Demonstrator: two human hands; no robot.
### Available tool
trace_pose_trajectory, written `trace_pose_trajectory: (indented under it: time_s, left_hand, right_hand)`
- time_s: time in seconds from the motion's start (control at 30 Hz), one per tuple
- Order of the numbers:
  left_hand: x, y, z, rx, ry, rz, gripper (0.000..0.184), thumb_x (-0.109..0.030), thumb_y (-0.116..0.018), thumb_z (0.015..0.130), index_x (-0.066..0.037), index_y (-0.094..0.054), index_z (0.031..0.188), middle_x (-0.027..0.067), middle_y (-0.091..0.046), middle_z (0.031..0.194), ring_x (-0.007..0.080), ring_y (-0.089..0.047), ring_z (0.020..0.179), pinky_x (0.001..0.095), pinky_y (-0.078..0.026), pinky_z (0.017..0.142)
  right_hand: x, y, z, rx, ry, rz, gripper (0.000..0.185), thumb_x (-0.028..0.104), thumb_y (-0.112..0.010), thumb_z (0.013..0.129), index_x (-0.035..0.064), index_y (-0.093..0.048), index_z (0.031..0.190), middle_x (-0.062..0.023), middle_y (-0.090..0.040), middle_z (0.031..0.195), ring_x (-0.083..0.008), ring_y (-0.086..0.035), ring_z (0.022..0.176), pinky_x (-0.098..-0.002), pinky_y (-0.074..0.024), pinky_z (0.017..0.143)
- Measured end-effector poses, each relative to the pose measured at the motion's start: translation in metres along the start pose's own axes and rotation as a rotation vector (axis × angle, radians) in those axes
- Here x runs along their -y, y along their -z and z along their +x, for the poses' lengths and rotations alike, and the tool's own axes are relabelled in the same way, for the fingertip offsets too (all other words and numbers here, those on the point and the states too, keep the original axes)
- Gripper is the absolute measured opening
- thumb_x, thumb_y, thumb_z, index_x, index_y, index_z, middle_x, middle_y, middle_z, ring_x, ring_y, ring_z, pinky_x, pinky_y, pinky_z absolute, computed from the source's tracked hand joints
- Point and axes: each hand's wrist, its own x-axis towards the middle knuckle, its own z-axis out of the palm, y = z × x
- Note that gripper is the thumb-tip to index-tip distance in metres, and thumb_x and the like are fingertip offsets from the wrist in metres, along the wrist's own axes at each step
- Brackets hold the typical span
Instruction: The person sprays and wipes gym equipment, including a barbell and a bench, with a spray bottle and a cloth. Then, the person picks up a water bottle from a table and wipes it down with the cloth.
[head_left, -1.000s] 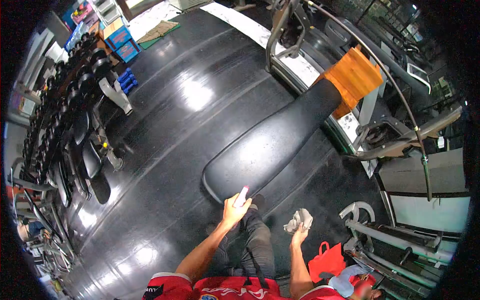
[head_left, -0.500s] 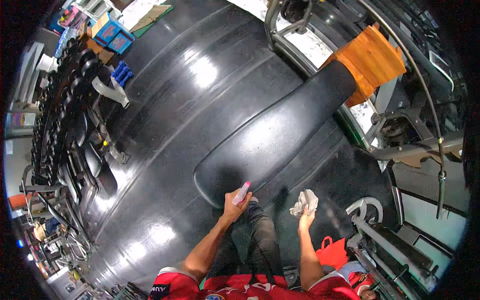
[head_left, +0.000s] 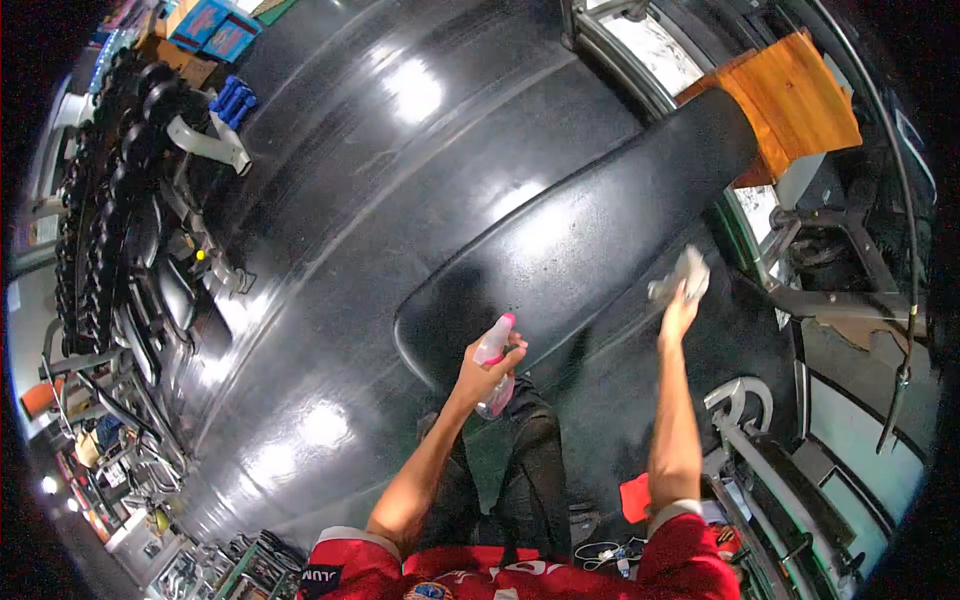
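Note:
My left hand (head_left: 482, 372) is wrapped round a clear spray bottle (head_left: 494, 345) with a pink nozzle tip, over the near end of a black padded bench (head_left: 570, 235). Part of the bottle is hidden by my fingers. Out to the right, my right hand (head_left: 680, 312) grips a crumpled whitish cloth (head_left: 688, 277), slightly blurred, off the bench's right side. Small droplets or specks show on the bench's shiny top.
A wooden block (head_left: 790, 105) stands at the bench's far end. Racks of dumbbells (head_left: 125, 165) line the left, with blue dumbbells (head_left: 233, 101) nearby. Metal gym frames (head_left: 780, 480) and a hanging cable (head_left: 905, 300) are on the right. Black matting (head_left: 330, 250) covers the floor.
My right hand has moved forward and to the right with the cloth, towards the bench's side. The left hand has lifted the spray bottle slightly forward. The view has shifted a little.

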Motion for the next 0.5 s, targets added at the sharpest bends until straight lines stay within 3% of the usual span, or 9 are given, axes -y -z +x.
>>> trace_pose_trajectory:
  time_s: [0.03,0.07,0.1,0.17,0.2,0.27,0.33,0.37,0.5]
  left_hand:
    - [-0.001,0.004,0.006,0.006,0.007,-0.001,0.045,-0.009,-0.067,0.084,-0.003,-0.050,0.126,0.0075,-0.064,0.098,0.0107,-0.061,0.072,0.0253,-0.051,0.062]
    - [0.001,0.007,0.010,0.013,0.054,-0.092,0.035,-0.013,-0.068,0.084,-0.002,-0.055,0.115,0.0068,-0.065,0.097,0.0094,-0.060,0.071,0.0248,-0.050,0.060]
    - [0.001,0.010,0.015,0.018,0.099,-0.187,0.027,-0.016,-0.070,0.083,-0.002,-0.059,0.104,0.0062,-0.066,0.096,0.0080,-0.059,0.069,0.0244,-0.049,0.059]
    - [0.001,0.018,0.023,0.011,0.139,-0.225,0.025,-0.016,-0.069,0.084,-0.003,-0.059,0.102,0.0047,-0.065,0.095,0.0076,-0.058,0.067,0.0236,-0.049,0.058]
    - [0.003,0.024,0.028,0.057,0.045,-0.106,0.023,-0.016,-0.069,0.084,-0.003,-0.060,0.101,0.0037,-0.064,0.093,0.0072,-0.057,0.065,0.0230,-0.049,0.057]
    - [-0.001,0.029,0.033,0.100,-0.104,0.039,0.017,-0.015,-0.067,0.085,-0.004,-0.060,0.097,0.0010,-0.062,0.088,0.0063,-0.055,0.063,0.0219,-0.046,0.055]
    - [-0.005,0.035,0.033,0.092,-0.057,0.028,0.016,-0.014,-0.067,0.085,-0.005,-0.060,0.096,0.0007,-0.062,0.085,0.0061,-0.054,0.061,0.0219,-0.045,0.054]
    - [-0.006,0.037,0.033,0.090,-0.022,0.024,0.014,-0.013,-0.066,0.085,-0.005,-0.061,0.095,0.0003,-0.061,0.082,0.0059,-0.053,0.060,0.0219,-0.044,0.053]
    - [-0.012,0.050,0.027,0.098,-0.017,0.100,0.012,-0.011,-0.065,0.085,-0.006,-0.061,0.095,-0.0008,-0.058,0.073,0.0055,-0.052,0.057,0.0224,-0.043,0.052]
  right_hand:
    - [0.007,-0.020,0.024,-0.044,0.060,-0.034,0.053,0.028,-0.055,0.093,0.0044,-0.039,0.137,-0.0189,-0.058,0.119,-0.0261,-0.057,0.107,-0.0351,-0.0417,0.093]
    - [0.004,-0.037,0.051,-0.031,0.108,-0.140,0.049,0.029,-0.056,0.092,0.0032,-0.046,0.132,-0.0196,-0.059,0.117,-0.0283,-0.058,0.104,-0.0358,-0.0426,0.092]
    - [0.010,-0.056,0.071,-0.010,0.088,-0.247,0.051,0.032,-0.056,0.090,0.0033,-0.046,0.131,-0.0221,-0.059,0.117,-0.0336,-0.058,0.105,-0.0378,-0.0427,0.091]
    - [0.039,-0.099,0.093,0.108,0.027,-0.539,0.047,0.028,-0.050,0.088,0.0050,-0.047,0.129,-0.0252,-0.057,0.118,-0.0411,-0.054,0.109,-0.0427,-0.0418,0.094]
    - [0.076,-0.122,0.082,0.191,-0.069,-0.591,0.044,0.025,-0.048,0.087,0.0038,-0.050,0.125,-0.0256,-0.056,0.119,-0.0408,-0.052,0.112,-0.0431,-0.0406,0.096]
    - [0.031,-0.175,0.085,0.077,0.607,-0.645,0.035,0.015,-0.053,0.079,-0.0001,-0.055,0.111,-0.0261,-0.058,0.108,-0.0423,-0.053,0.105,-0.0442,-0.0397,0.096]
    - [0.057,-0.210,0.046,0.215,0.642,-0.555,0.031,0.004,-0.053,0.075,-0.0018,-0.056,0.105,-0.0253,-0.057,0.106,-0.0439,-0.052,0.102,-0.0466,-0.0403,0.094]
    - [0.056,-0.218,0.030,0.296,0.833,-0.559,0.033,0.001,-0.053,0.075,0.0015,-0.057,0.108,-0.0255,-0.055,0.114,-0.0429,-0.051,0.107,-0.0446,-0.0408,0.096]
    - [0.087,-0.191,0.030,1.019,1.050,-0.679,0.046,-0.004,-0.052,0.075,0.0148,-0.056,0.116,-0.0148,-0.052,0.129,-0.0332,-0.048,0.120,-0.0383,-0.0412,0.101]
